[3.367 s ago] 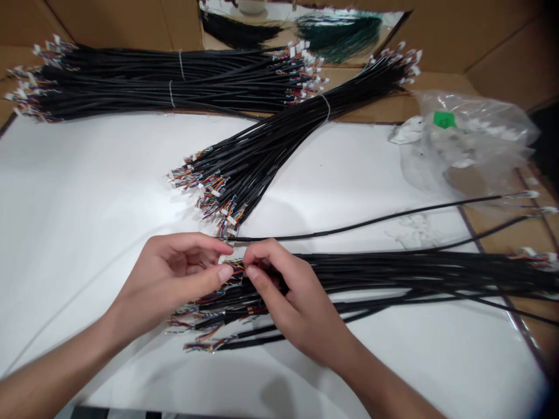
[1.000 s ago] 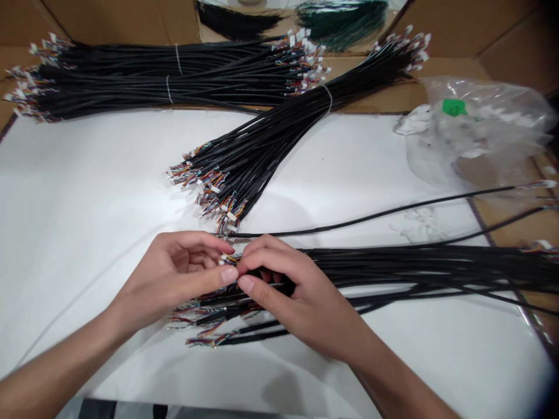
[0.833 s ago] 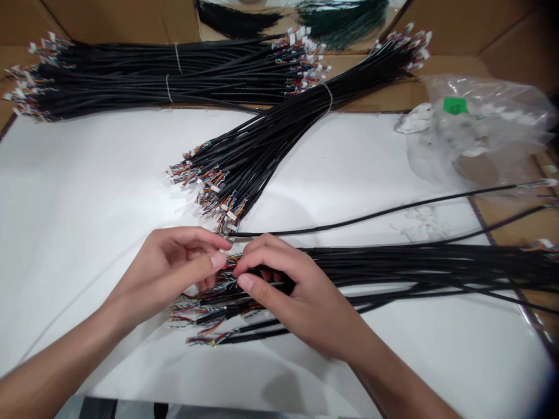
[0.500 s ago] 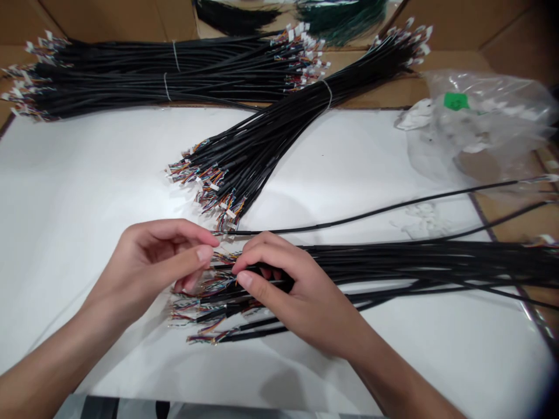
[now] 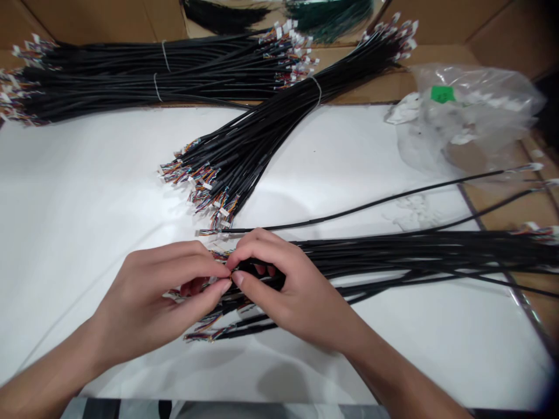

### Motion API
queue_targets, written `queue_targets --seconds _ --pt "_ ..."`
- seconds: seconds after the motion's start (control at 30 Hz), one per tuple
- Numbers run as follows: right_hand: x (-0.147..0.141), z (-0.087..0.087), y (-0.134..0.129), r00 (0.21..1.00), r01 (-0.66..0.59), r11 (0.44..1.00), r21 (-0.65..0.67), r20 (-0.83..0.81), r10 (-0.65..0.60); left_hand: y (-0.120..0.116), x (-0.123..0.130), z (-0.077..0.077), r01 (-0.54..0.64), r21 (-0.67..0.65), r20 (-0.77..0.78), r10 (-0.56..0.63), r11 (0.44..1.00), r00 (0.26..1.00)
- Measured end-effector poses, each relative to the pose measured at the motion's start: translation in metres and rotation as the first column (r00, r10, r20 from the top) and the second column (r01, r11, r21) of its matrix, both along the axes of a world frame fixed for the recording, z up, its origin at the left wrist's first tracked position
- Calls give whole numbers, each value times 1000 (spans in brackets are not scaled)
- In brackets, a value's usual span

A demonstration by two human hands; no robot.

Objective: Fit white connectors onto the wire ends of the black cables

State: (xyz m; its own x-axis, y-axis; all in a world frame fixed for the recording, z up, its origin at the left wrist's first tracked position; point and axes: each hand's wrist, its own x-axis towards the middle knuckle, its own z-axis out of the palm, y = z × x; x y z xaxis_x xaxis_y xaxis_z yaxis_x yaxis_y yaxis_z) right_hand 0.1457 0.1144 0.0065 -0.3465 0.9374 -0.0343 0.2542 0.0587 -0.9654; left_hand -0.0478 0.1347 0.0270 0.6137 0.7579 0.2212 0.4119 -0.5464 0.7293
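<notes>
Thumb and forefinger of my left hand (image 5: 168, 299) are pinched together, touching the fingertips of my right hand (image 5: 288, 288). Between the two pinches a tiny bit of orange wire shows; most of it is hidden by the fingers. My right hand is closed around the end of a black cable (image 5: 261, 269). Beneath both hands lies a loose bundle of black cables (image 5: 393, 250), with bare coloured wires (image 5: 203, 334) at the left ends. Just above the hands, a single black cable (image 5: 314, 221) with a white connector (image 5: 201, 232) on its left end lies apart.
A tied cable bundle (image 5: 271, 131) with white connectors lies diagonally behind the hands. Further tied bundles (image 5: 131, 78) lie at the back left. On the right are a clear plastic bag (image 5: 476, 116) and small white connectors (image 5: 414, 212) on the white table (image 5: 78, 192). Cardboard (image 5: 441, 64) borders the back.
My left hand has moved right and slightly down, its fingers closing into a pinch against the right fingertips. My right hand stays nearly in place. The whole view has shifted slightly.
</notes>
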Motion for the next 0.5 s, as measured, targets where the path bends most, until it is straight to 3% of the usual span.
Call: queue_targets --seconds 0.37,0.5 --pt "-1 3 -1 999 -18 1000 -16 50 19 -3 2 -4 -53 12 -42 53 999 998" --pt "-1 3 0 999 -10 1000 -28 43 12 -4 2 -3 -105 -102 -6 105 989 994"
